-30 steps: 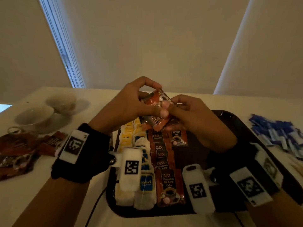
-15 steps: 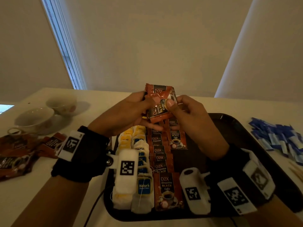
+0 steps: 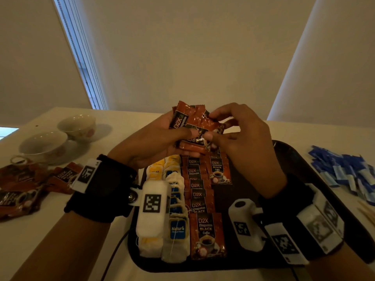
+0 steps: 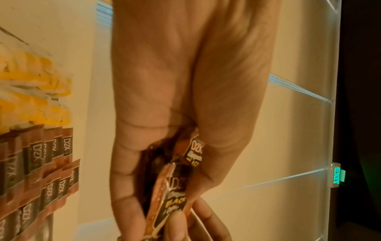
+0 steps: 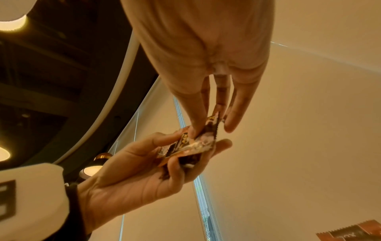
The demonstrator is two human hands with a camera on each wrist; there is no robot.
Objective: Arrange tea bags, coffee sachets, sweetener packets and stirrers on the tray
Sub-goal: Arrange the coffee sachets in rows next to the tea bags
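My left hand (image 3: 162,138) grips a small stack of brown D2X coffee sachets (image 3: 192,126) above the far end of the black tray (image 3: 304,159). My right hand (image 3: 239,138) pinches one sachet of that stack between thumb and fingers. In the left wrist view the sachets (image 4: 177,187) lie in the left hand (image 4: 164,146). In the right wrist view the right hand (image 5: 208,117) pinches the sachets' (image 5: 189,146) edge. On the tray lie rows of tea bags (image 3: 176,226) and a column of coffee sachets (image 3: 206,232), with one more sachet (image 3: 218,169) beside it.
More coffee sachets (image 3: 20,189) lie loose on the table at the left, near two cups on saucers (image 3: 44,145). Blue sweetener packets (image 3: 349,169) are piled right of the tray, with wooden stirrers (image 3: 367,211) at the right edge. The tray's right half is bare.
The sachet stack has tilted from upright toward the right, and my right hand has shifted its pinch to one sachet's end. Both hands stay above the tray's far end.
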